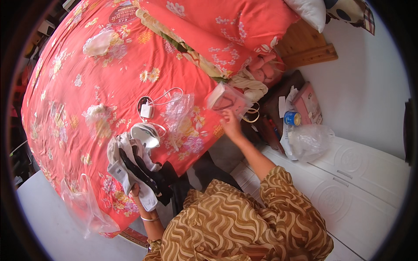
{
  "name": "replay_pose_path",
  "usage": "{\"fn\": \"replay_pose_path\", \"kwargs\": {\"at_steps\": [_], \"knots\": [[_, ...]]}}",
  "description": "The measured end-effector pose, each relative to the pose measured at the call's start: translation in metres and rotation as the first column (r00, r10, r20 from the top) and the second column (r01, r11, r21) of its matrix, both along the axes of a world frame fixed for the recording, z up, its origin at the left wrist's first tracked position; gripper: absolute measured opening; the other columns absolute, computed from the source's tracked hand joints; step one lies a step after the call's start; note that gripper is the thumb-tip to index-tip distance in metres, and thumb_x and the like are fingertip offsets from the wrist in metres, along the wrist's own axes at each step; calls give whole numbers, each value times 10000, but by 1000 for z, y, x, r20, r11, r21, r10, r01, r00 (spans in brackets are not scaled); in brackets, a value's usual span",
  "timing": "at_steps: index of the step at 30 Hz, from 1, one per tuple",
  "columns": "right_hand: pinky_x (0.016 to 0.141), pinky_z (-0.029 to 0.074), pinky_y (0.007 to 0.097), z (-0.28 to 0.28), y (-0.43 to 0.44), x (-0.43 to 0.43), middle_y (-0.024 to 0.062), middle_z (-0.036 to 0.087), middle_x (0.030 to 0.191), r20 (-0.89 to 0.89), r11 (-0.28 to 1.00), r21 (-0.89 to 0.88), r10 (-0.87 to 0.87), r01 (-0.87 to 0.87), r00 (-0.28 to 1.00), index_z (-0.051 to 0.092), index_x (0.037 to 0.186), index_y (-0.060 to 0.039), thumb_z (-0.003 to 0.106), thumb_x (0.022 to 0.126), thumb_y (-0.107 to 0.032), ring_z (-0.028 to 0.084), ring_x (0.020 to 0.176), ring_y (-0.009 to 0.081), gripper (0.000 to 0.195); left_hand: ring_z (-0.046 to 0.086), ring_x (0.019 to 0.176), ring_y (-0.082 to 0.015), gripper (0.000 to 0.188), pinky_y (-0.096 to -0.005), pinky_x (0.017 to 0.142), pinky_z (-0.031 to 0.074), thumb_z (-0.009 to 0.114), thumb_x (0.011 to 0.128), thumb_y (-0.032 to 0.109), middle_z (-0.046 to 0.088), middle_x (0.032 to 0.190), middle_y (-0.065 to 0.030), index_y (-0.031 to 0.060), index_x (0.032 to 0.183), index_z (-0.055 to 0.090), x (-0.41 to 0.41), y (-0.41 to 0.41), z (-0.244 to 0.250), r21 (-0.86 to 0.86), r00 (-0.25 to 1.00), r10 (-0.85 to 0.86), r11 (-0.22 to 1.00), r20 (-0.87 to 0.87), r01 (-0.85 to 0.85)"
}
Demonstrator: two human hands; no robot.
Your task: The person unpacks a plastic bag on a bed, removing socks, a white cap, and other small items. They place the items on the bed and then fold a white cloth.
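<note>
My left hand (135, 190) is shut on a bundle of socks (124, 163), white, grey and black, hanging over the bed's near edge; the socks hide part of the fingers. My right hand (231, 122) is at the near side of a clear plastic bag (228, 98) with a pink and white item inside. Its fingers are bent, and whether they grip the bag is not plain. Between the hands lie a white charger (146, 110) with a coiled cable, a white oval object (145, 135) with a dark-patterned part, and a crumpled clear plastic bag (179, 111).
A red floral bedsheet (130, 84) covers the bed, with a folded quilt (209, 29) at the top. A clear bag (85, 208) hangs at the lower left corner. On the right, a dark bedside table (261, 127) holds a blue can (292, 118), beside white panelled furniture (346, 176).
</note>
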State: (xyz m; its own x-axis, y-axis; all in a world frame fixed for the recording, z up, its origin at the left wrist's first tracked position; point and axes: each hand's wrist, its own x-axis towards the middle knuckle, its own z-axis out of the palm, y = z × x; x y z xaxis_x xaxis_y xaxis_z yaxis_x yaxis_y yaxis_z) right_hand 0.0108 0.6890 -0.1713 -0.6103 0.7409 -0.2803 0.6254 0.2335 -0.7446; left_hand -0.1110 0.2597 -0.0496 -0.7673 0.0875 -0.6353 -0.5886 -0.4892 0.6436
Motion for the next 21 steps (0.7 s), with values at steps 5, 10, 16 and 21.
{"fn": "replay_pose_path", "kwargs": {"at_steps": [5, 10, 16, 21], "knots": [[793, 520, 240, -5, 51, 15, 46, 640, 1085, -151, 932, -361, -64, 6, 986, 545, 1258, -39, 685, 912, -59, 619, 935, 100, 374, 671, 861, -225, 444, -360, 798, 571, 597, 776, 69, 652, 973, -60, 80, 1219, 590, 10, 22, -7, -27, 973, -27, 999, 229, 34], [996, 455, 332, 52, -23, -33, 61, 632, 1255, -197, 489, -831, 184, -264, 963, 489, 1406, -63, 623, 982, -453, 581, 1164, 150, 592, 593, 695, -160, 135, -314, 673, 508, 609, 745, 68, 536, 754, 25, 138, 846, 551, -5, 97, 63, -99, 941, -189, 970, 280, 224], [1109, 365, 356, 95, -94, -75, 96, 483, 1458, -518, -3, -827, 389, -562, 761, 289, 1547, -54, 740, 808, -631, 454, 1341, 204, 1041, 681, 938, -209, 466, -349, 857, 540, 737, 778, 6, 699, 1059, -52, 44, 1235, 650, 5, 88, 37, 117, 826, -490, 871, 278, 477], [1108, 373, 373, 119, -146, -87, 96, 516, 1424, -379, -45, -912, 467, -407, 799, 357, 1498, -36, 866, 723, -520, 470, 1323, 214, 1046, 658, 1000, -174, 561, -325, 865, 522, 787, 814, 118, 670, 1154, -58, 27, 1327, 577, 15, 68, 22, 133, 852, -479, 878, 213, 460]]}}
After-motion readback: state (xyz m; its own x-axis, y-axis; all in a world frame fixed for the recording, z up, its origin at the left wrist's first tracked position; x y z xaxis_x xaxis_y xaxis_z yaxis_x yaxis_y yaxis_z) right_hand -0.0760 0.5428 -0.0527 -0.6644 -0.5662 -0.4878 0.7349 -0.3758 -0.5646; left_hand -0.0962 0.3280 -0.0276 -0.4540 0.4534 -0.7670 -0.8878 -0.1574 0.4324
